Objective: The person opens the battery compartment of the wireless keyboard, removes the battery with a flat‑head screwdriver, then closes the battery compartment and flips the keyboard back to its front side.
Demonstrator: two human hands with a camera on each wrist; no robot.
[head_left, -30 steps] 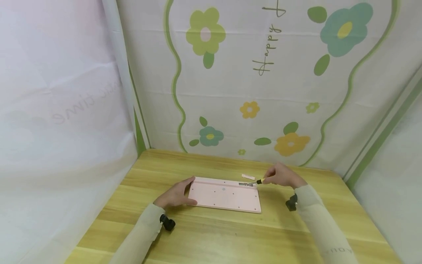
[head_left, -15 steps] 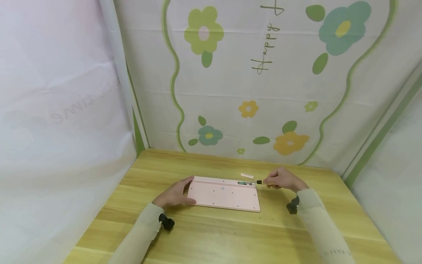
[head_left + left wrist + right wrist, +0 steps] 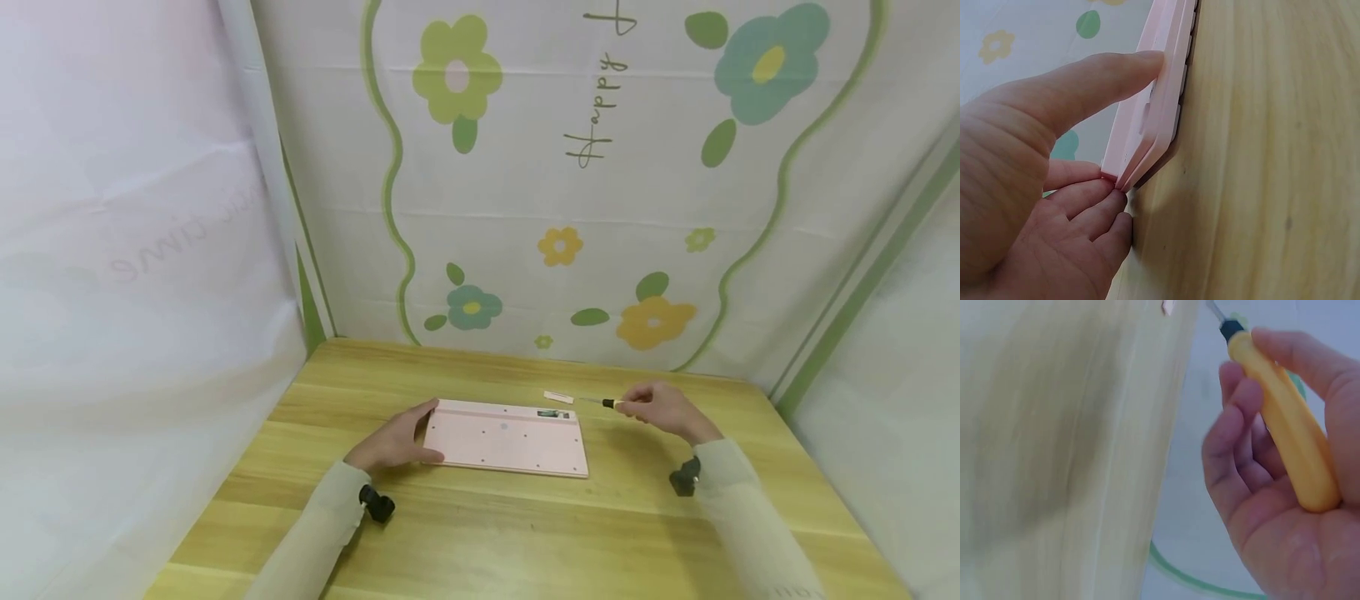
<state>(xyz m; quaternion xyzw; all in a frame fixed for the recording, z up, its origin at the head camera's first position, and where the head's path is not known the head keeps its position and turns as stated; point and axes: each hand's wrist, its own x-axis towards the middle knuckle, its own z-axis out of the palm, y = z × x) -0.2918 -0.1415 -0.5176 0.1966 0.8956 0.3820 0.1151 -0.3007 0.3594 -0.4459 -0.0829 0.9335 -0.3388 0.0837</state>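
A pink keyboard lies face down, its keys showing underneath in the left wrist view. My left hand holds its left end, thumb at the near edge and fingertips by the far corner. Near the keyboard's far right corner is an uncovered battery compartment with something greenish inside. My right hand grips a screwdriver by its yellow handle, fingers curled around it. The metal shaft points left, apart from the keyboard. Just beyond the compartment lies a small pink battery cover.
The wooden table reaches back to a white curtain with printed flowers. More white fabric hangs along the left side, and another sheet stands at the right.
The screwdriver tip has come out of the battery compartment, and my right hand has drawn it away to the right. My left hand stays at the keyboard's left end.
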